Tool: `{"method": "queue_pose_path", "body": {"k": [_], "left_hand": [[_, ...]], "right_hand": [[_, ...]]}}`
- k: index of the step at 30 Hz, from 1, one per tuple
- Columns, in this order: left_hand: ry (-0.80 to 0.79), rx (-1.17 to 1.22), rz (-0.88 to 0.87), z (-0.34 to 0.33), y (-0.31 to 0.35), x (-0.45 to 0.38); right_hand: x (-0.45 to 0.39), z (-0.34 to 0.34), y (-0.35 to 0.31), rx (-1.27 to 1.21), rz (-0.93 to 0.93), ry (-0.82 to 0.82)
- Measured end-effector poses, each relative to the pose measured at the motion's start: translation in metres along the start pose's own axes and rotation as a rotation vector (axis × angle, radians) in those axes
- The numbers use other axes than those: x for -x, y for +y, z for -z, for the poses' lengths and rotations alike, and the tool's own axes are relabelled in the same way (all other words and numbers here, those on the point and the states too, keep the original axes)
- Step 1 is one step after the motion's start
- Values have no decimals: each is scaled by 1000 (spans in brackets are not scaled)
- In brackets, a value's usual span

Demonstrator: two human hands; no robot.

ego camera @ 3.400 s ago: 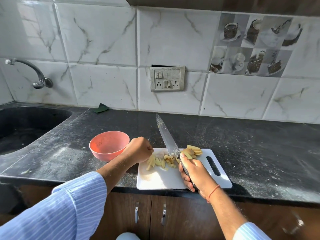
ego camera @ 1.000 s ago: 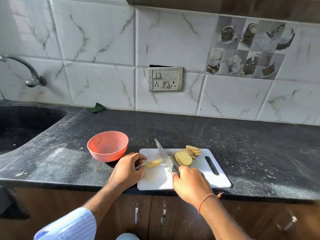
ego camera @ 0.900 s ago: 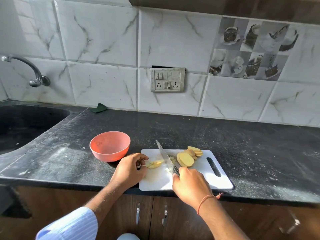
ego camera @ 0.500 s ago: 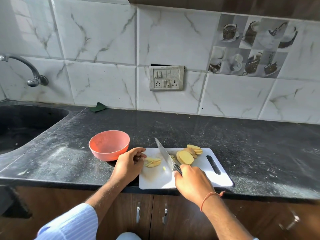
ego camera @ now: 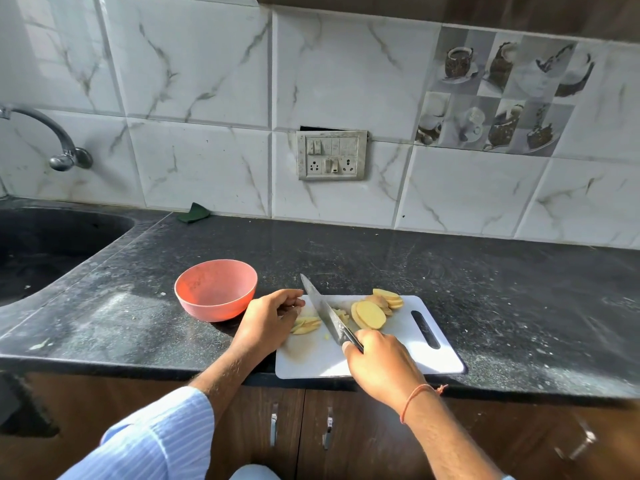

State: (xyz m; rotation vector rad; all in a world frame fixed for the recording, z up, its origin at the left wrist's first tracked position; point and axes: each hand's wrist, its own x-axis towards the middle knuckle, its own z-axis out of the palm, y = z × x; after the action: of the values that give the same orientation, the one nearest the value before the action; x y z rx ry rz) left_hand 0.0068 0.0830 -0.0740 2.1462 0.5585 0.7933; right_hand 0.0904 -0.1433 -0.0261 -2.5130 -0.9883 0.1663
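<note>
Knife (ego camera: pixel 323 311) handle hidden inside right hand (ego camera: pixel 381 365) grip.

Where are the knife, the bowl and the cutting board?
knife (ego camera: pixel 322 310): head view, middle of the blade.
bowl (ego camera: pixel 214 308): head view, outer wall facing the camera.
cutting board (ego camera: pixel 311 358): head view, bare near-left part.

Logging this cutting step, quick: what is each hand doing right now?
Left hand: fingers curled on the potato strips, holding them steady.
Right hand: closed round the handle of the knife.
</note>
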Motion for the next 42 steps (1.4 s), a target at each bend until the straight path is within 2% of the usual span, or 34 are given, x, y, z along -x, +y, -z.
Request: {"method": "queue_pose_path", "body": {"k": [3,8,12,15,21,28,32,35,42], "left_hand": [[-37,17,-6,1,0,2],[-87,-146,-219,8,3,11],[-109,-213,-219,2,-1,9],[-105,-214,-196,2,2,7],[-126,-253,-171,2,2,7],[-66,-243,-211,0,3,8],[23,-175,-187,2,5,9],[99,-159,-105,4,3,7],[-5,-233,-36,-3,-5,-2]], "right_hand": [[-13,2,10,-70,-29,27],[-36,3,28,-280,-33,6],[-38,-1,39,-574,-44,-75],[-39,-1,42,-668,-67,-67],[-38,-2,46,-707,-41,-77],[-36,-2,46,-721,-30,-64],[-35,-1,46,-742,-42,-66],[-34,0,45,-743,-40,-60],[-32,1,43,-760,-37,-49]]}}
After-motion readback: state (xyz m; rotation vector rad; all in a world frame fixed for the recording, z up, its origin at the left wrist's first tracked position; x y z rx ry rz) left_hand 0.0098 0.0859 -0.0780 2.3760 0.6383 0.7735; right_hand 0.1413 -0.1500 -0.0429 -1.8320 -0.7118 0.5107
